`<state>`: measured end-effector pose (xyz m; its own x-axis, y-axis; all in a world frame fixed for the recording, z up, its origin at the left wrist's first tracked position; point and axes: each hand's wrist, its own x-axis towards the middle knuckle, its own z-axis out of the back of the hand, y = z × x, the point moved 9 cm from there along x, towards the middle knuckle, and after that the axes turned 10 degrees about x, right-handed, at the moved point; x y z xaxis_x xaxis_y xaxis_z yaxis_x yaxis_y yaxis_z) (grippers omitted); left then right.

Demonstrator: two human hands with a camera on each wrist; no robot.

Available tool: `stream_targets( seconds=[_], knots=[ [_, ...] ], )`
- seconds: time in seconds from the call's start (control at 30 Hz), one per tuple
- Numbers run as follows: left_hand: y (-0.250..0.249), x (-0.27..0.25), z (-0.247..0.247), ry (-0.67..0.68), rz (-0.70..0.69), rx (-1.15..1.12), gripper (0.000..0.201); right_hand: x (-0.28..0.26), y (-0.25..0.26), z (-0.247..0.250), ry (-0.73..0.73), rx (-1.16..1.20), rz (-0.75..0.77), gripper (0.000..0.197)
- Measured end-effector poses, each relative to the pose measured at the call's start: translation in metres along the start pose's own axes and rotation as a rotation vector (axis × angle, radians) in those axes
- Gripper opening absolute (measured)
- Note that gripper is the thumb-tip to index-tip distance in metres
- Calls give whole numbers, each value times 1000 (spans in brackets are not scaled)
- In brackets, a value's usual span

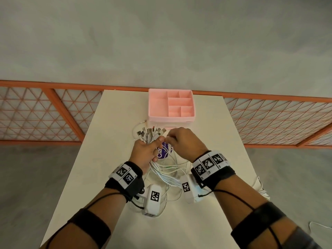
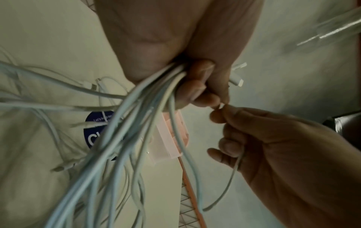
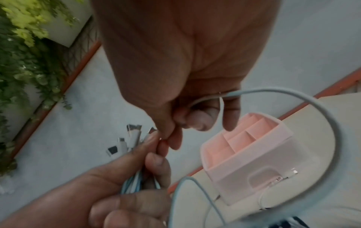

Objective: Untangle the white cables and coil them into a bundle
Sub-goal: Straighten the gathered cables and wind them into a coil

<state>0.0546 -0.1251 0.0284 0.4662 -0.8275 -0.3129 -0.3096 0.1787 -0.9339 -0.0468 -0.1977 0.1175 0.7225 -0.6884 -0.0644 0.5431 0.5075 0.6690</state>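
Note:
My left hand (image 1: pixel 146 149) grips a bunch of white cables (image 1: pixel 167 172) in its fist, their plug ends (image 1: pixel 150 133) fanning out above it. The loose cable lengths (image 2: pixel 121 146) hang below the fist and spread over the table toward me. My right hand (image 1: pixel 181 141) sits just right of the left one, thumb and forefinger pinching one thin white cable (image 3: pixel 283 98) beside the left fingertips (image 2: pixel 203 95). That cable loops away under the right palm (image 2: pixel 234 169). In the right wrist view the left hand (image 3: pixel 136 174) holds the bunch from below.
A pink compartment organizer (image 1: pixel 171 106) stands at the table's far edge, just beyond the hands. A round purple label (image 1: pixel 164 151) lies under the cables. The cream table (image 1: pixel 107 177) ends at an orange lattice fence (image 1: pixel 269 119). More cable lies at the right edge (image 1: pixel 261 189).

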Motion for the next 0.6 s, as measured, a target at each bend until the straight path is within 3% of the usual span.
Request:
stream_targets(
  seconds=[0.1, 0.27, 0.33, 0.47, 0.57, 0.6],
  knots=[
    [1, 1, 6, 9, 33, -83, 11, 3, 5, 29, -182, 279, 9, 18],
    [14, 0, 22, -42, 82, -108, 12, -8, -20, 115, -784, 855, 8, 28],
    [22, 0, 30, -84, 112, -148, 19, -13, -37, 133, -887, 1034, -49, 27],
    [25, 0, 32, -99, 109, -129, 10, -6, -74, 124, -737, 799, -263, 23],
    [25, 0, 33, -96, 101, -89, 8, -4, -86, 102, -518, 301, -373, 47],
    [26, 0, 32, -95, 101, -75, 9, -6, -79, 96, -480, 136, -344, 54]
  ],
)
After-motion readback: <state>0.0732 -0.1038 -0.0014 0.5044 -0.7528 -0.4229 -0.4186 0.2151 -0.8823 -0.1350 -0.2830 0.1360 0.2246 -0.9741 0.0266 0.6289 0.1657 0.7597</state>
